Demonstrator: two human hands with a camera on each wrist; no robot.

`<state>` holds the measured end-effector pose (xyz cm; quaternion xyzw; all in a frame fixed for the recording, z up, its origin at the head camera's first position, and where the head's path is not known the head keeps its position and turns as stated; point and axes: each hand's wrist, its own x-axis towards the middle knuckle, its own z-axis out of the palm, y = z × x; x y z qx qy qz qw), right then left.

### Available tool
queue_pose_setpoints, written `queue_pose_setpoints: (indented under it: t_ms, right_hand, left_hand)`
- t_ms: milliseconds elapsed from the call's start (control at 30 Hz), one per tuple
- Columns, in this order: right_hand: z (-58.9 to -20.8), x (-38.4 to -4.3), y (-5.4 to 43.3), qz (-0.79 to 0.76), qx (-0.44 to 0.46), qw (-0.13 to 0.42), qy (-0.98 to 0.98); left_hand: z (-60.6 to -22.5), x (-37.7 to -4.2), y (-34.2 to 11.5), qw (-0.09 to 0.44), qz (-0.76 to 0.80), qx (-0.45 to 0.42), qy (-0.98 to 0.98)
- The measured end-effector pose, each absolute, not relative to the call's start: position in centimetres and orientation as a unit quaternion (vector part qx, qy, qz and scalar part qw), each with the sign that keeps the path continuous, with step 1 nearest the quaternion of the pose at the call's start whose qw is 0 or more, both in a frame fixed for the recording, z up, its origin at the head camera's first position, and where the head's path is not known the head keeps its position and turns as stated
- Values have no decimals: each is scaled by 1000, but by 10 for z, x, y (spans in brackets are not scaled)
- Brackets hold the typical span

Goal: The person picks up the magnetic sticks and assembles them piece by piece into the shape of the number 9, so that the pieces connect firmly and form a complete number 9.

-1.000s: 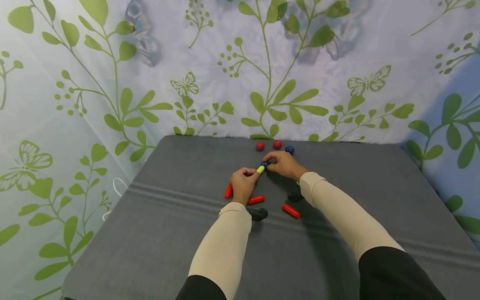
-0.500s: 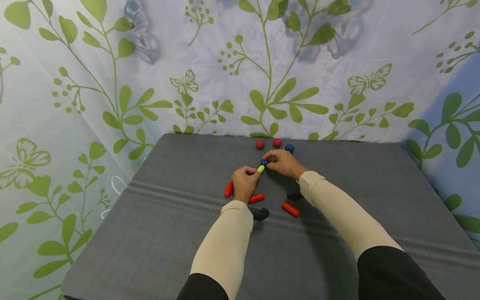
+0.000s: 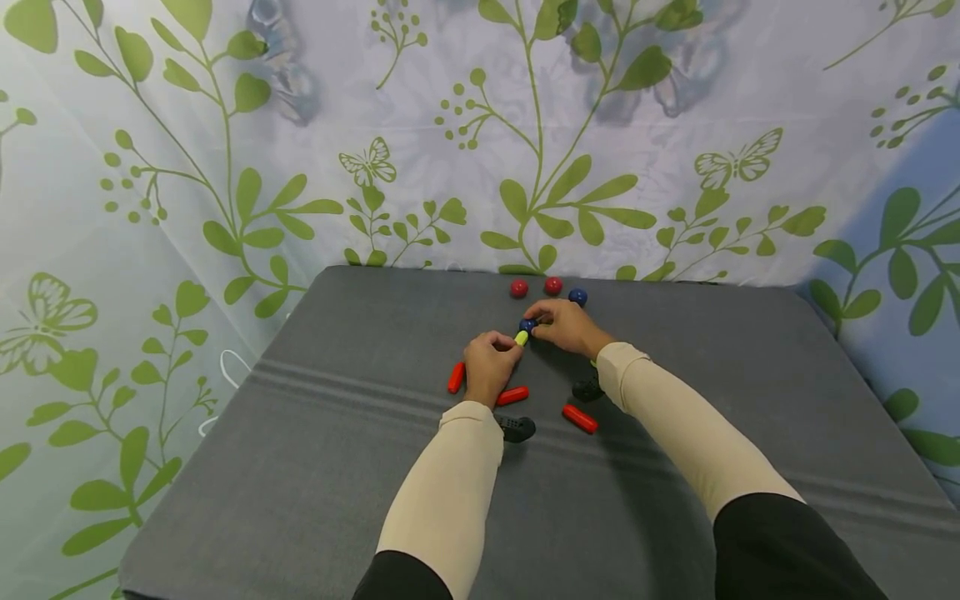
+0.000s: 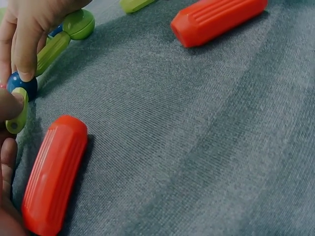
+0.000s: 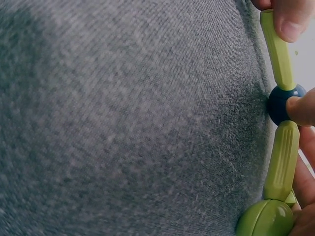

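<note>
Near the far middle of the table, my left hand (image 3: 489, 367) pinches a yellow-green rod (image 5: 277, 49) between thumb and fingers. The rod's far end meets a blue ball (image 5: 280, 104), which my right hand (image 3: 566, 327) holds with its thumb and fingers. From the ball's other side runs a second yellow-green rod (image 5: 282, 160), in line with the first. It ends at a green ball (image 5: 267, 219) under the right hand, also seen in the left wrist view. In the head view the right hand hides most of these joined pieces.
Three red rods (image 3: 513, 396) lie about the left hand and in front of the right. Beyond the hands, two red balls (image 3: 519, 288) and another blue ball (image 3: 577, 297) sit near the table's back edge. A patterned cloth (image 3: 420, 167) hangs behind the grey table (image 3: 315, 475).
Both hands keep their hold on the rod and the blue ball, almost without moving. The head view shifts very slightly.
</note>
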<state>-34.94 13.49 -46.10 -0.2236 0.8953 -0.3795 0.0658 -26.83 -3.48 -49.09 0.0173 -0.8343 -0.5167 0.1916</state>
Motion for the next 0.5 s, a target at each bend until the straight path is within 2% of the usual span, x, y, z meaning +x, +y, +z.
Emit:
queue_pose_setpoints:
  t_ms: [333, 500]
  right_hand:
    - [-462, -349, 135, -383, -227, 67, 893]
    - [-462, -349, 135, -380, -227, 61, 894]
  left_hand:
    - [-493, -270, -38, 149, -516, 15, -843]
    - [-491, -271, -44, 123, -530, -14, -839]
